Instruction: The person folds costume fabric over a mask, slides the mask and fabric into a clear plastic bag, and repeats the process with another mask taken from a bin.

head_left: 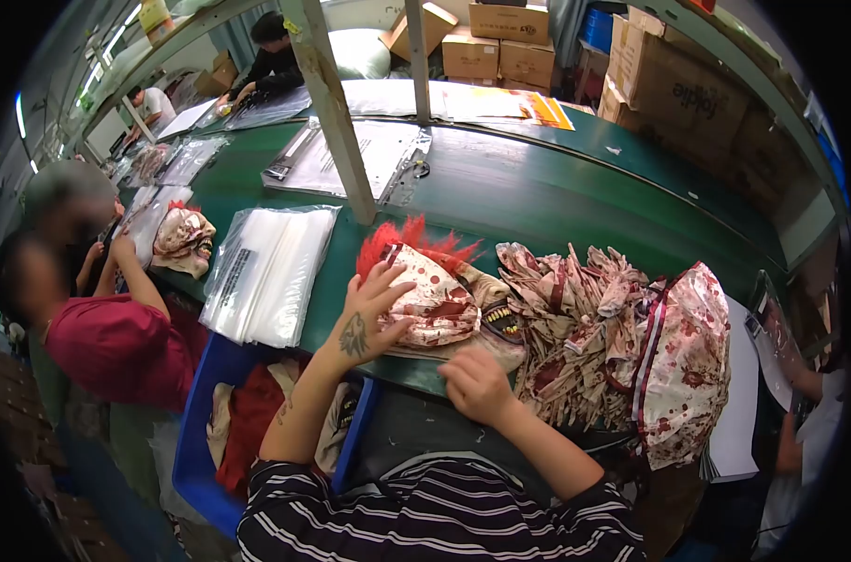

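Note:
On the green table in front of me lies a clown mask (505, 318) with red hair (424, 239) and bared yellowish teeth. A folded white cloth with red blood-like spots (435, 304) rests over the mask. My left hand (374, 304), tattooed on its back, is open with fingers spread at the cloth's left side. Close to the mask's lower edge, my right hand (479, 386) has its fingers curled closed; anything inside them is hidden. Right of the mask sits a heap of stained, ragged fabric pieces (580, 347), with more spotted white cloth (688, 365) beside it.
A stack of clear plastic bags (268, 272) lies left of my hands. Below the table edge stands a blue bin (201, 440) holding red and beige fabric. A person in a maroon shirt (126, 347) works at the left near another mask (184, 242). A metal post (330, 103) rises ahead.

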`<state>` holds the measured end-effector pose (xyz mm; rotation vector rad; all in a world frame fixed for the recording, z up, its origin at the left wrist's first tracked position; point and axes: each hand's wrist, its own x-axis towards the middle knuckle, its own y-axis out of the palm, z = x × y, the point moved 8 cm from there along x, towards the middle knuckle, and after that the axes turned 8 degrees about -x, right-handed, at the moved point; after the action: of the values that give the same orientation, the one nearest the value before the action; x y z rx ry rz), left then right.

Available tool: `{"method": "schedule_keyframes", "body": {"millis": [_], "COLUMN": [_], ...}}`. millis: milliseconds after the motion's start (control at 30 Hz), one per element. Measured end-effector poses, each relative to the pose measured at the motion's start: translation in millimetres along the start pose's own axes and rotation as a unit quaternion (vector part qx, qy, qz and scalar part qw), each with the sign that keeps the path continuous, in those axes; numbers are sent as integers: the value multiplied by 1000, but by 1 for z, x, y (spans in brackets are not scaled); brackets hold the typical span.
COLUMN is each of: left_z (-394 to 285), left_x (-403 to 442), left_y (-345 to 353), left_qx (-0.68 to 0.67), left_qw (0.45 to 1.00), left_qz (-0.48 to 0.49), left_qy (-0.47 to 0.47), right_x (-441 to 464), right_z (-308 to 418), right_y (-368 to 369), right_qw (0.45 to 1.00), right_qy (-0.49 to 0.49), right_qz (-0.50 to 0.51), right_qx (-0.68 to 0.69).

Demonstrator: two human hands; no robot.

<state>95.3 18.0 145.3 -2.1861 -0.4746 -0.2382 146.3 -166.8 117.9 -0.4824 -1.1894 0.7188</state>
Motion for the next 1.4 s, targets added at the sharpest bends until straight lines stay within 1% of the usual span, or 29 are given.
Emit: {"method": "schedule_keyframes", "body": {"millis": [33,67,100,200,233,267,300,333,367,400,533,567,700,767,867,933,1000,1067,1100,1167,1233,1367,1400], "left_z": [4,11,20,88,123,154,171,201,221,218,210,213,232,237,237,214,200,200,190,184,162,170,177], "left_x": [-3,-5,-9,-31,-43,-58,-71,-87,-101,-104,-106,-108,-113,-112,-111,-107,-103,-99,-98,-96,-88,-79,-79], "left_y": [-9,-22,-36,-74,-82,-89,-93,-95,-96,-97,-86,-83,-66,-62,-52,-39,-38,-49,-55,-64,-75,-79,-81], "left_qx": [-33,-63,-92,6,102,196,198,241,279,280,360,360,343,316,332,408,433,362,374,335,345,325,325], "left_qw": [999,997,992,982,970,947,945,922,886,885,874,874,891,899,896,870,860,891,893,906,899,890,890], "left_qz": [-14,-50,-88,-180,-197,-211,-215,-179,-139,-140,-39,-36,-89,-120,-133,-122,-115,-121,-152,-157,-174,-92,-91], "left_qy": [0,-10,-22,-55,-98,-139,-144,-245,-342,-344,-325,-325,-283,-279,-263,-247,-245,-245,-200,-207,-207,-306,-305], "right_x": [-10,-18,-25,-40,-43,-46,-49,-50,-51,-50,-46,-46,-47,-48,-48,-47,-50,-54,-55,-55,-55,-54,-55], "right_z": [5,5,3,-1,1,-1,-4,-8,-11,-10,-7,-7,-17,-17,-21,-25,-28,-29,-30,-33,-34,-29,-29], "right_y": [12,15,23,55,62,66,70,73,74,74,71,71,68,69,68,67,68,68,68,68,69,67,67], "right_qw": [997,996,992,966,965,964,963,962,961,961,965,965,949,946,941,939,933,929,925,918,915,927,927], "right_qy": [-25,-31,-22,-3,-11,1,15,30,46,44,56,58,111,115,125,132,148,158,165,178,185,164,165], "right_qz": [67,71,106,210,214,208,203,196,189,190,188,188,186,186,182,178,178,178,180,181,179,169,168], "right_qx": [36,40,67,148,154,166,177,186,195,197,172,173,231,239,258,262,275,284,291,305,312,291,291]}}
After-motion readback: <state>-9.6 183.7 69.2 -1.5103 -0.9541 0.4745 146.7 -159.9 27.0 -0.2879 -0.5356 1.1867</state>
